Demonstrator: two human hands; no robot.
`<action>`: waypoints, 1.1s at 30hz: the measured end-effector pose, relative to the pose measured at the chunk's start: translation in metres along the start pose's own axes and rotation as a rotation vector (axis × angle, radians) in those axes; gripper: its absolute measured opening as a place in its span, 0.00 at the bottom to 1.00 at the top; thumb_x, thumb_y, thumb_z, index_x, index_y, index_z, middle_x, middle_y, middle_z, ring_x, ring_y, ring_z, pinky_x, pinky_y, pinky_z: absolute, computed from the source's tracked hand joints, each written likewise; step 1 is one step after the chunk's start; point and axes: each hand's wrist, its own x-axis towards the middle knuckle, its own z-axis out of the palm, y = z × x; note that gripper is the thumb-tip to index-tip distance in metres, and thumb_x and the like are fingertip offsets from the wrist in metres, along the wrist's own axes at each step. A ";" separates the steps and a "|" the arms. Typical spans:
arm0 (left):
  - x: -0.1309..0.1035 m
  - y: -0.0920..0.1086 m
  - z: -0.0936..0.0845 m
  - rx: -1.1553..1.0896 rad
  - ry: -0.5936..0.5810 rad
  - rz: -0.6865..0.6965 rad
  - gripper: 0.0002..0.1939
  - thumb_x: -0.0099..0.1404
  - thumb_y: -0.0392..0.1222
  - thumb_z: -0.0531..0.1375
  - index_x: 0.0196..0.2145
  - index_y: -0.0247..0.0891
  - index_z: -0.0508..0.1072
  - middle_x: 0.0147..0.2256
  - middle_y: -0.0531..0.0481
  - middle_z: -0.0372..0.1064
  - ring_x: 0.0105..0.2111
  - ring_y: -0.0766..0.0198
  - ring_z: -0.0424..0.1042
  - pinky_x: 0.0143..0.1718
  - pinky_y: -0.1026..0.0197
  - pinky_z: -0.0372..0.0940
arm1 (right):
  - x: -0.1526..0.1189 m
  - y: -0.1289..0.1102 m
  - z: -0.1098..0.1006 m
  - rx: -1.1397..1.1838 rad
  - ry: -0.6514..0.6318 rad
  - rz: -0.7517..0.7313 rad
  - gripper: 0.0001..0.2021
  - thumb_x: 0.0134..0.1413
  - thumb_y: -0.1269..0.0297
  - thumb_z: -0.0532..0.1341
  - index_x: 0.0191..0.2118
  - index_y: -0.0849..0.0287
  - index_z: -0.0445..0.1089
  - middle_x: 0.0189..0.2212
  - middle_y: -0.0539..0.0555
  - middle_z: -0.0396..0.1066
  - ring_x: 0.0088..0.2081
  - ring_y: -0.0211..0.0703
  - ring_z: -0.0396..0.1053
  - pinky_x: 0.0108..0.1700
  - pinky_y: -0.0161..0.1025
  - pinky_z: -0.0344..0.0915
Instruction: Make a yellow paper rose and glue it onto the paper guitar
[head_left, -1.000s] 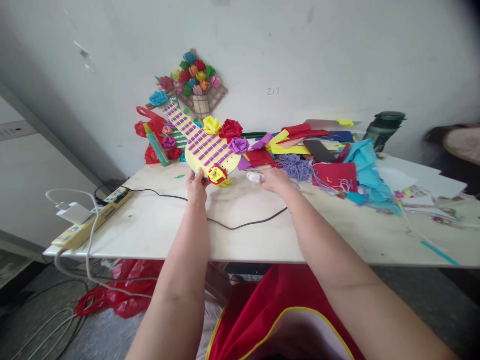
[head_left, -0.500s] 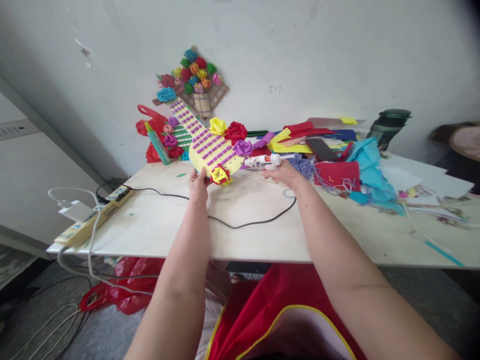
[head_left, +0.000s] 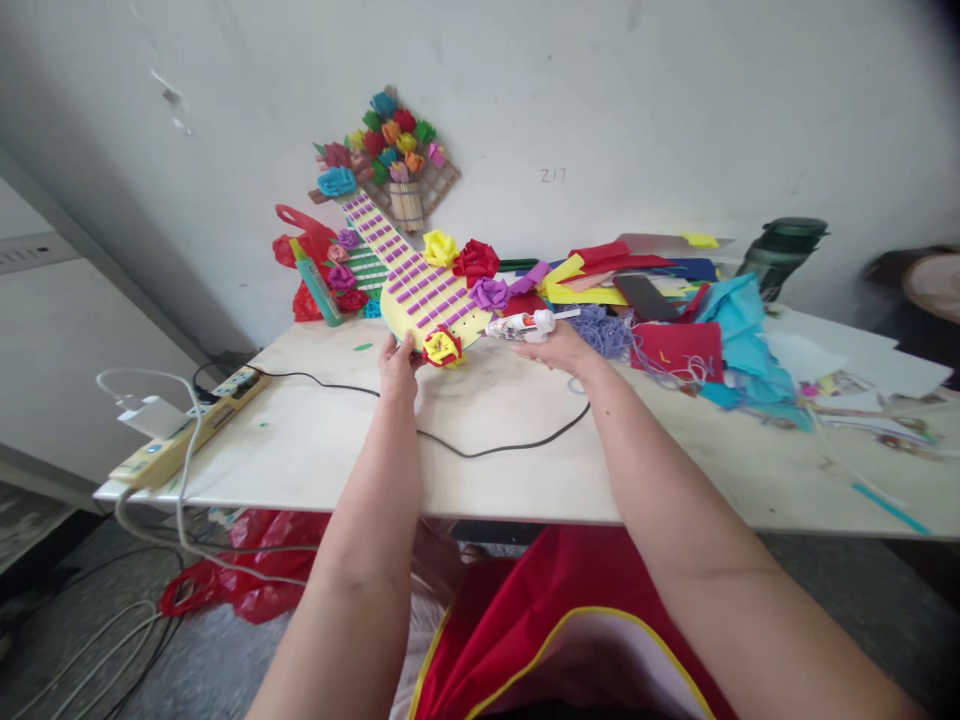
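Observation:
A yellow craft guitar [head_left: 405, 292] with purple strips leans back above the table, its neck pointing up and left. My left hand [head_left: 399, 368] is closed on its lower edge, beside a yellow-and-red paper flower [head_left: 442, 346]. Blue, yellow, red and purple paper flowers [head_left: 477, 261] decorate the guitar's edges. My right hand [head_left: 556, 350] is wrapped round a white hot glue gun [head_left: 525, 324] with a glue stick out of its back. The gun's nozzle points left, close to the guitar's lower right edge; whether it touches I cannot tell.
A power strip [head_left: 187, 425] with a charger lies at the table's left end, and a black cord [head_left: 495, 450] curves across the tabletop. Coloured paper [head_left: 679, 352], purple yarn [head_left: 602, 333] and a dark bottle [head_left: 780, 255] are to the right. A green glue bottle [head_left: 318, 285] stands at the left.
The glue gun has shifted very slightly left and down beside the guitar's lower edge. Both hands keep their hold, and the whole view has shifted a little.

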 end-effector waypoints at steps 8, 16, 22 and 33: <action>0.000 -0.001 0.001 -0.003 0.000 -0.002 0.28 0.46 0.50 0.70 0.44 0.37 0.72 0.28 0.50 0.74 0.21 0.67 0.70 0.23 0.65 0.66 | 0.000 -0.001 0.000 -0.066 0.026 -0.044 0.24 0.38 0.55 0.67 0.43 0.64 0.74 0.29 0.53 0.72 0.26 0.36 0.65 0.26 0.32 0.63; 0.000 -0.001 0.001 0.003 -0.017 -0.005 0.27 0.47 0.50 0.70 0.43 0.37 0.73 0.28 0.50 0.74 0.22 0.66 0.71 0.23 0.66 0.66 | 0.001 -0.002 0.002 -0.102 0.048 -0.090 0.23 0.39 0.57 0.67 0.44 0.62 0.75 0.34 0.55 0.76 0.34 0.42 0.72 0.37 0.36 0.69; 0.000 -0.001 0.002 -0.008 -0.020 -0.001 0.28 0.46 0.51 0.70 0.43 0.37 0.73 0.27 0.51 0.74 0.19 0.69 0.69 0.21 0.66 0.66 | 0.005 0.001 0.001 -0.192 0.114 -0.084 0.22 0.40 0.57 0.67 0.44 0.62 0.75 0.37 0.57 0.77 0.38 0.47 0.73 0.41 0.40 0.69; -0.001 0.002 0.001 -0.033 -0.010 0.009 0.25 0.46 0.49 0.70 0.41 0.38 0.72 0.26 0.52 0.73 0.20 0.69 0.69 0.20 0.68 0.64 | 0.001 -0.003 -0.002 -0.239 0.117 -0.081 0.20 0.42 0.58 0.66 0.42 0.63 0.76 0.36 0.57 0.77 0.38 0.49 0.75 0.39 0.37 0.69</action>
